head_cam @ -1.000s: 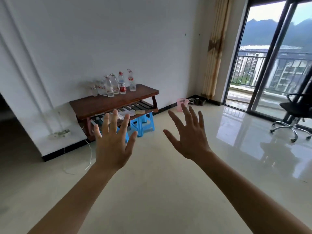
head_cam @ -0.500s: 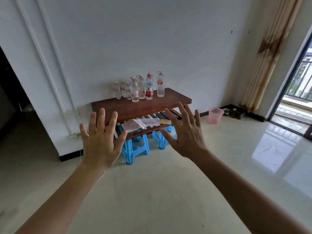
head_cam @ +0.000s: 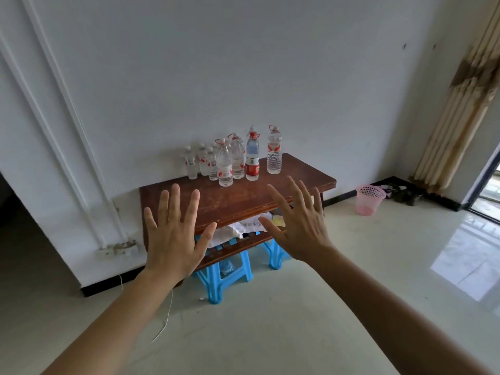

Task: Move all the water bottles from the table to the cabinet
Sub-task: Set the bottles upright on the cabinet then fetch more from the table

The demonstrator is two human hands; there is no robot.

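Several water bottles (head_cam: 235, 158) stand upright in a tight cluster at the back of the brown wooden counter (head_cam: 243, 196), close to the white wall, and none has been lifted yet. Compared with a second ago, the counter fills far more of my view and sits nearly centred; the balcony door and office chair have slid out of frame, so I have closed in and turned toward it. My left hand (head_cam: 173, 236) and right hand (head_cam: 300, 226) are both raised in front of me, fingers spread wide, each grip empty and apart from the bottles. The tall bottle with the red label (head_cam: 252, 161) and the clear one on the right end (head_cam: 274, 154) look like the easiest first picks. I see no cabinet from here, so I judge the carrying part has not begun. Blue plastic stools (head_cam: 221, 277) sit under the counter and a pink wastebasket (head_cam: 369, 199) stands off to its right.
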